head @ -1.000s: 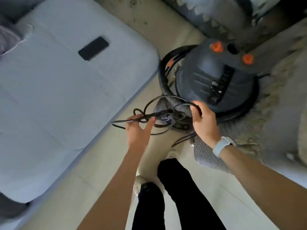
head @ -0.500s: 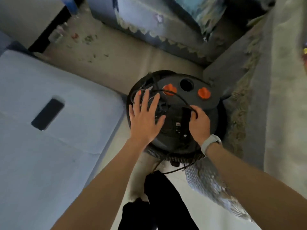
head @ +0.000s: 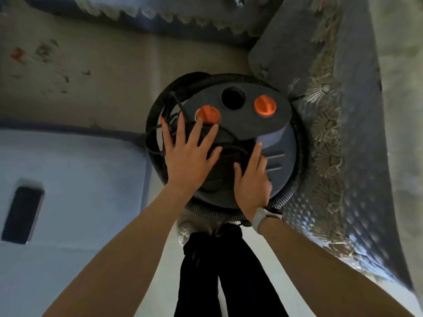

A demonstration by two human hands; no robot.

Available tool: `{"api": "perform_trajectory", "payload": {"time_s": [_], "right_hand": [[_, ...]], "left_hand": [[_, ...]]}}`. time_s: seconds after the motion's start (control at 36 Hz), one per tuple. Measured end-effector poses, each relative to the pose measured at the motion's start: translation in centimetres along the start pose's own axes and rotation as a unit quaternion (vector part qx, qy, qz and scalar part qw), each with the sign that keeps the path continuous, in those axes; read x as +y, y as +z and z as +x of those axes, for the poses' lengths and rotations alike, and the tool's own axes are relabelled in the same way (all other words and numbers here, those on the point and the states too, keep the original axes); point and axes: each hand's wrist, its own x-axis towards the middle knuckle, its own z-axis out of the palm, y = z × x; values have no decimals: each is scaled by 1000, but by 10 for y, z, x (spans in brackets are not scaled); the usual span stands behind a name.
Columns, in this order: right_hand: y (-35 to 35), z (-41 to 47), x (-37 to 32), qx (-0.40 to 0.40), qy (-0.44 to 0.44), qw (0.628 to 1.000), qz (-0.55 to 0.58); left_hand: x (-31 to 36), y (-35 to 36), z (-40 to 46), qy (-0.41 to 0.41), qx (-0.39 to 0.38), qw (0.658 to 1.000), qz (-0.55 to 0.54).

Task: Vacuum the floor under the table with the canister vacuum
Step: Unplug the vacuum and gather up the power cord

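Fingers (head: 183, 131) splayed atop canister vacuum (head: 278, 138).

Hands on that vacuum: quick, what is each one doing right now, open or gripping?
Left hand: open, fingers spread flat on top of the vacuum, holding nothing.
Right hand: open, flat against the vacuum, holding nothing.

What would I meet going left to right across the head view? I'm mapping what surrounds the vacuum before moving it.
Phone on the blue cushion → left hand → right hand, both on the canister vacuum → patterned fabric.
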Motion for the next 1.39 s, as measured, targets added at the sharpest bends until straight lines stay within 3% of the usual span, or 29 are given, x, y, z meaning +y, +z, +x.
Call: {"api": "perform_trajectory", "payload": {"time_s": [0.36,0.58,0.92,1.14,1.39], "right_hand": [[4,86,-22,11,-59,997,40],[4,163,-51,10,-109,993,43],[9,265,-120,-27,-238,971,29],[16,314,-183,-42,-328,944,-5],[40,367,-282,-74,-398,914,25]], "left_hand": [[-24,0,88,-14,-33,994,107],[-64,4,161,8,-73,995,74],[-122,28,199,-178,-17,984,23],[-164,30,212,-305,-5,952,6],[-250,32,242,-384,-16,923,-3]]}}
